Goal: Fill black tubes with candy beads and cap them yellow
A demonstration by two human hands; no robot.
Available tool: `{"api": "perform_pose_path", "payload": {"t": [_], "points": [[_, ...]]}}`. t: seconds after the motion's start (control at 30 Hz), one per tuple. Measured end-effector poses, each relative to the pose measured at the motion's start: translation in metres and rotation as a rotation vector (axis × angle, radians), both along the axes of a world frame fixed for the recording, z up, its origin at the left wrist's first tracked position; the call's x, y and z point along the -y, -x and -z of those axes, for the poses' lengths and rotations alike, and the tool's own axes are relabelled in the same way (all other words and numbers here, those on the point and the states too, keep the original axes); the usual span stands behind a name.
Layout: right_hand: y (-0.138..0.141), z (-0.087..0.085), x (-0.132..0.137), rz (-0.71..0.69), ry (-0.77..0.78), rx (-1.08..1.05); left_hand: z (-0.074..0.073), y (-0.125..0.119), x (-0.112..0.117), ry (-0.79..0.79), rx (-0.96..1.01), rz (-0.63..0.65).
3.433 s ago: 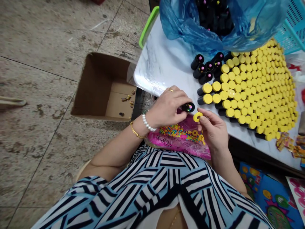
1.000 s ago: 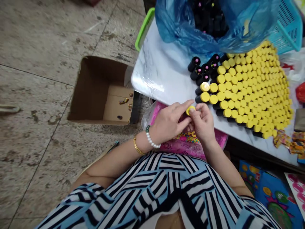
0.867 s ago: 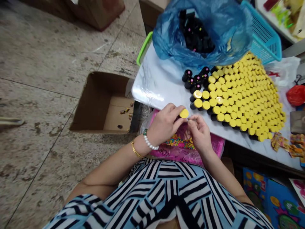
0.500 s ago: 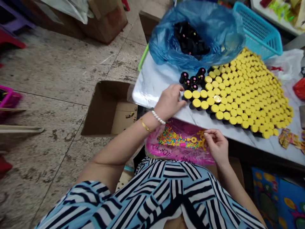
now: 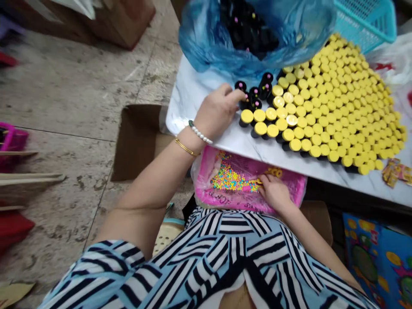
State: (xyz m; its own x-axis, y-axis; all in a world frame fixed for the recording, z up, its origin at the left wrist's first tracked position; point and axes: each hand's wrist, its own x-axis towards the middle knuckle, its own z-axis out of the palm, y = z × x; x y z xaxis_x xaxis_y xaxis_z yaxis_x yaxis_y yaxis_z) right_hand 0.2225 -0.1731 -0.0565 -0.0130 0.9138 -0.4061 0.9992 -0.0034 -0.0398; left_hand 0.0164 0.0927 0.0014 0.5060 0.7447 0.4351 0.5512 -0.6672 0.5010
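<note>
Two hands, two separate spots from where I'm standing. The left hand is up on the marble-look table top, fingers curled and reaching into a small cluster of black tubes with pink dots on top. Its fingertips are right at them, but I can't tell if they've got hold of one. The right hand sits low on a pink plastic bag, fingers loosely bunched beside a heap of tiny colored beads and some yellow rings. Whether it's pinching anything is hidden from here.

Tip for handling this: go in with just the fingertips and lift straight up, because those black tubes stand tight against rows of yellow-capped tubes, and a sideways knock could shove the whole block. Keep the wrist high too, so the pearl bracelet doesn't drag across them. More black tubes sit in a blue plastic bag just behind, next to a teal basket.
</note>
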Motion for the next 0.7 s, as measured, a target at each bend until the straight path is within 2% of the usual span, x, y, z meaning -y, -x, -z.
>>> {"api": "perform_pose_path", "payload": {"t": [0.1,0.2,0.3,0.37,0.43,0.53,0.6,0.7], "points": [[0.007,0.003,-0.011,-0.058,0.010,0.026,-0.008,0.004,-0.003,-0.013,0.012,0.031],[0.002,0.005,-0.014,-0.057,-0.042,-0.018,-0.019,0.020,0.003,-0.073,-0.014,0.028],[-0.004,0.004,-0.009,0.060,-0.122,-0.203,-0.027,0.044,0.021,-0.088,-0.056,0.007],[-0.003,0.000,-0.007,0.190,-0.153,-0.453,-0.029,0.056,0.037,-0.035,-0.076,0.047],[0.005,-0.010,-0.007,0.345,-0.089,-0.816,-0.026,0.062,0.053,0.034,-0.052,0.103],[0.025,-0.034,-0.015,0.513,0.169,-1.337,-0.017,0.056,0.072,0.121,0.084,0.138],[0.038,-0.055,-0.023,0.534,0.280,-1.531,-0.011,0.048,0.080,0.157,0.171,0.183],[0.049,-0.081,-0.038,0.530,0.222,-1.650,-0.005,0.038,0.087,0.154,0.218,0.310]]}}
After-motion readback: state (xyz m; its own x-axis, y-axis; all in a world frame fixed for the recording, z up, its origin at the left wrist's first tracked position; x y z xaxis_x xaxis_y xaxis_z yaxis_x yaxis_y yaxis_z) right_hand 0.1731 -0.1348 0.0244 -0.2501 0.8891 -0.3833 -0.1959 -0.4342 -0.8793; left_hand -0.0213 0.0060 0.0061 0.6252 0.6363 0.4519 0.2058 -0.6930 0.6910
